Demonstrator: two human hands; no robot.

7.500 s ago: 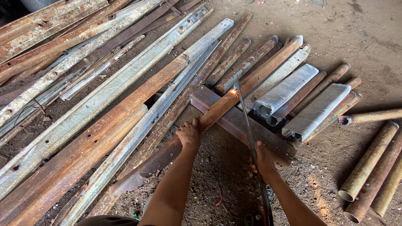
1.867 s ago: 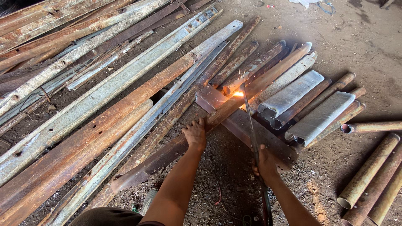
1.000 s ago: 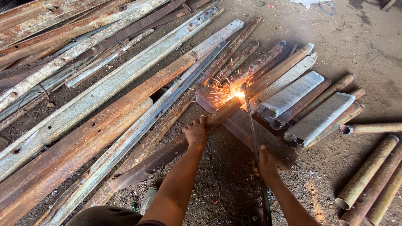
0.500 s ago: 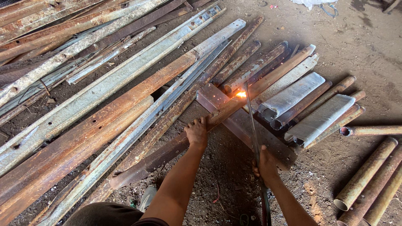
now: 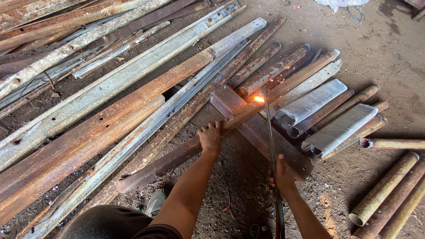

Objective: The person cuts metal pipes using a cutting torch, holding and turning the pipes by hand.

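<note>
Rusty pipe lies across flat steel beam, running toward 1 o'clock from your left hand, which presses down on it, fingers flat. Your right hand is closed around cutting torch; flame meets pipe at 11 o'clock of that hand. Scrap pipes rest at 3 o'clock.

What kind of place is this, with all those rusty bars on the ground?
Probably a scrap-metal or metalworking yard. Long rusty steel bars and rusty round pipes lie on a bare dirt floor. The right hand holds a long thin cutting torch, glowing orange on a rusty pipe the left hand steadies.
</note>
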